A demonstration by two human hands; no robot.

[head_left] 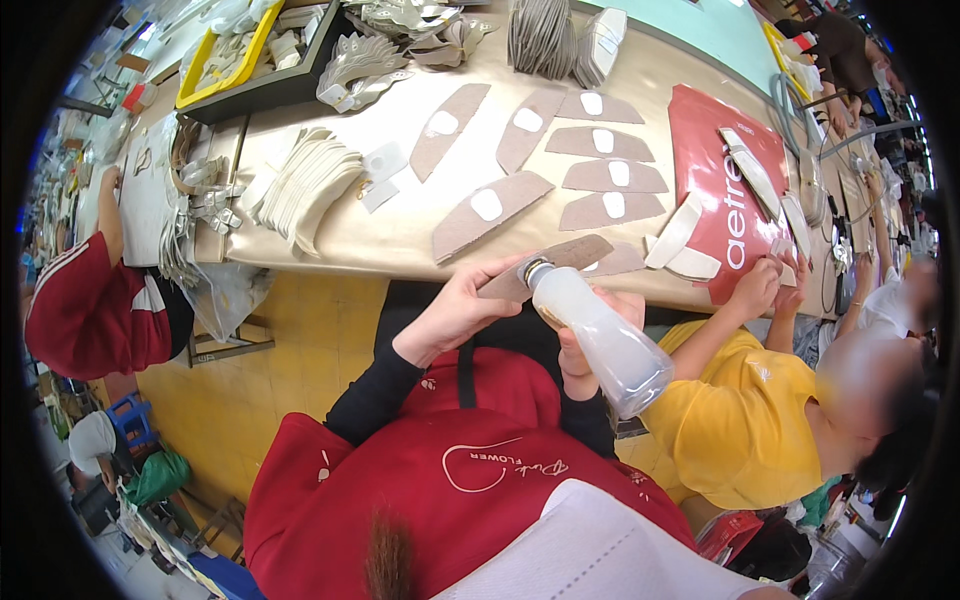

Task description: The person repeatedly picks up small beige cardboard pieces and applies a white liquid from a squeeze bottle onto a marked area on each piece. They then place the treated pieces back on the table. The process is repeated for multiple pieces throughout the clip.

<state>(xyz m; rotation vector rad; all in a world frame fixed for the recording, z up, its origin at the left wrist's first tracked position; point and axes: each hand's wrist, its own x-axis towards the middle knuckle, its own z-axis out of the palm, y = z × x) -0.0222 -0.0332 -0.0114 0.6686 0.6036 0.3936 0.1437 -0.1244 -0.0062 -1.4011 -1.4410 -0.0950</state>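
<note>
My left hand (455, 316) grips one end of a curved grey-brown cut piece (508, 285), suede-like, just off the table's near edge. In my right hand (574, 352) is a translucent plastic squeeze bottle (605, 345), tilted so that its dark-ringed neck lies over the piece. Whether the neck touches the piece I cannot tell. Several similar grey-brown pieces (490, 218) lie flat ahead of my hands, most with a white oval patch (487, 204). One more lies partly behind the held piece and the bottle.
A brown-covered table (390, 235) carries a fanned stack of cream pieces (308, 190), grey stacks (540, 40) and a black tray (290, 75) with a yellow frame. At right, a co-worker in yellow (745, 415) handles pieces over a red sheet (700, 130). Someone in red (105, 310) is at left.
</note>
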